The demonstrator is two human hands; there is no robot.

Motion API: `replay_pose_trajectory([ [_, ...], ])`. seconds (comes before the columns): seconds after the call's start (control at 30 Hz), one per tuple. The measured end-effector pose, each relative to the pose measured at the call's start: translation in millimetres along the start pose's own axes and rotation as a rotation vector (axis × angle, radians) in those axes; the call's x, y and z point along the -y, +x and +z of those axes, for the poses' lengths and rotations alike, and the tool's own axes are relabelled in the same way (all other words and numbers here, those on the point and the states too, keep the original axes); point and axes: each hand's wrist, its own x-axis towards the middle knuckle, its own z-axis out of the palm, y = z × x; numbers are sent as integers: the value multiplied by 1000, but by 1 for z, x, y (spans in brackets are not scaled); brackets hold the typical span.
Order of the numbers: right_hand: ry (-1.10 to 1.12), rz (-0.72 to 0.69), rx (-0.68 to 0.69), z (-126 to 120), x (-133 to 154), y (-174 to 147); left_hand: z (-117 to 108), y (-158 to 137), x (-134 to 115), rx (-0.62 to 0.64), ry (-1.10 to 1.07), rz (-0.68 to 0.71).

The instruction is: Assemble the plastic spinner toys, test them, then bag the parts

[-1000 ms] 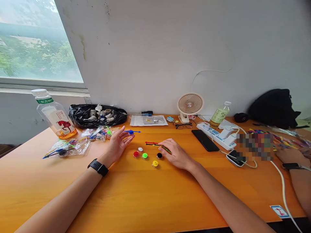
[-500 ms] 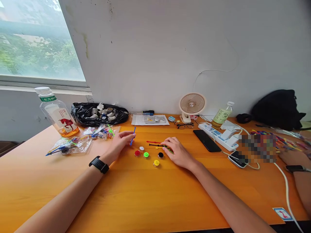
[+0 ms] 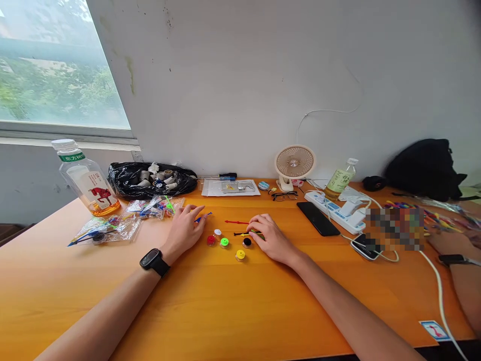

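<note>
My left hand (image 3: 188, 228) is over the table with its fingers apart. A thin blue plastic stick (image 3: 203, 217) lies between its thumb and forefinger. My right hand (image 3: 272, 238) has curled fingers closed over thin arrow-tipped plastic sticks: a black stick (image 3: 239, 234) and a yellow stick (image 3: 244, 235), whose right ends are partly hidden. A red arrow-tipped stick (image 3: 236, 222) runs up to its fingertips. Between the hands stand small round pieces with clear bases: a white piece (image 3: 217, 233), red piece (image 3: 211, 240), green piece (image 3: 224, 242), black piece (image 3: 247, 242) and yellow piece (image 3: 240, 255).
Left of my left hand lie clear bags of plastic parts (image 3: 107, 228), a tea bottle (image 3: 88, 180) and a black bag (image 3: 124, 178). Behind stands a fan (image 3: 295, 163). To the right are a black phone (image 3: 317, 218), a power strip (image 3: 334, 213) and another person's arm (image 3: 464, 281).
The blue stick has gone from upright in my left fingers to lying down, and those fingers have spread. Under my right hand, the black stick has shifted towards me, beside the yellow one.
</note>
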Motion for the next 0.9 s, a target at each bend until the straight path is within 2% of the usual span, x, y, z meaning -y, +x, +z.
replay_pose_trajectory([
  [0.07,5,-1,-10,1,0,1,-5,-4,-17,5,53,98],
  [0.13,-3,-4,-26,3,0,2,-9,-9,-35,61,8,232],
  [0.23,2,5,-91,5,-1,4,-9,-18,-57,267,-61,408],
  [0.3,28,30,-156,6,-1,5,-5,-22,-63,362,-54,451],
  [0.37,56,58,-210,6,-1,5,0,-24,-61,376,-29,443],
  [0.47,77,76,-246,5,0,5,6,-21,-51,322,46,404],
  [0.6,53,76,-246,4,2,5,7,-18,-41,260,131,281],
  [0.73,61,104,-231,5,-1,6,8,-19,-41,266,39,166],
  [0.9,117,167,-228,4,-1,5,6,-24,-53,329,-225,161],
])
